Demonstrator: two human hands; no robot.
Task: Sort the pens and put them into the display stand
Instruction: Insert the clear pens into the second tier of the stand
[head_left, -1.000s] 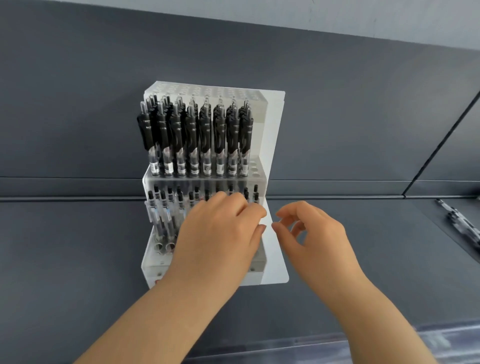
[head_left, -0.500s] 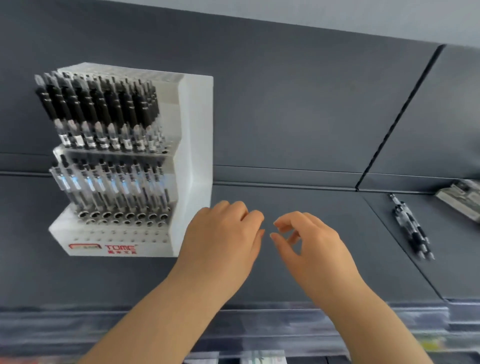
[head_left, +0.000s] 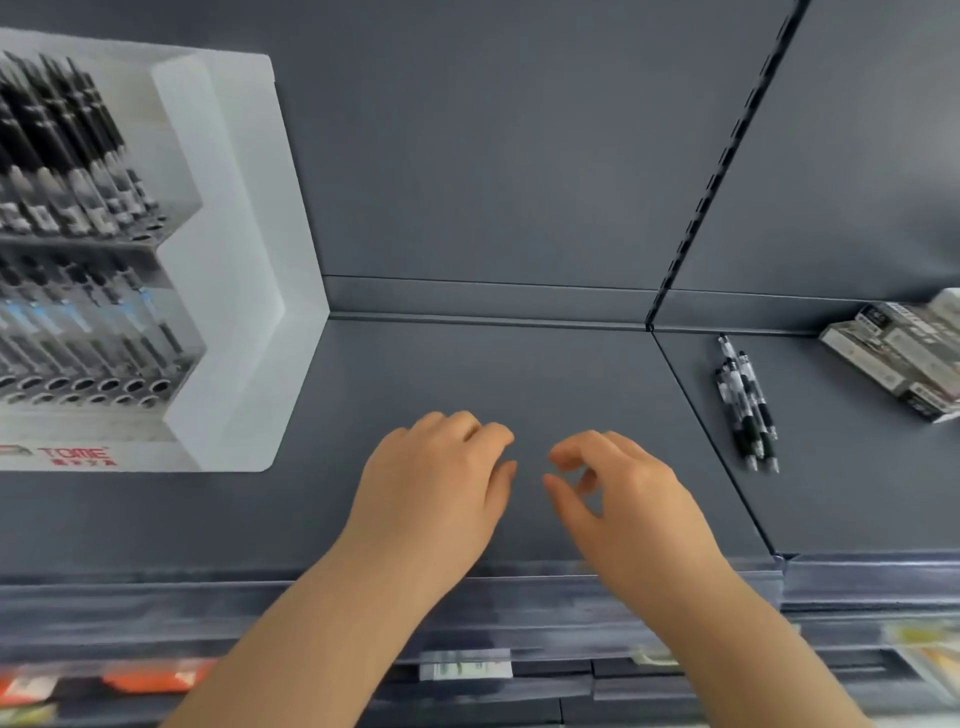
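display stand (head_left: 228, 260) far left on shelf (head_left: 467, 374), pens in its tiers; loose pens (head_left: 748, 405) lie right; boxes (head_left: 898, 353) further right; both hands (head_left: 436, 478) between, over shelf front

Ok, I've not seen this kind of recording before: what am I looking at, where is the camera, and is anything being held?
There is no machine here: a person works with bare hands, and the one camera sits on their head, looking forward and down. So the two arms entering from the bottom are the wearer's own. The left hand and right hand hover over a grey shelf, fingers loosely curled, holding nothing. At the left stands a white display stand, its tiers holding upright pens. To the right a small bunch of loose pens lies on the shelf, with flat boxes beyond it at the edge of view.
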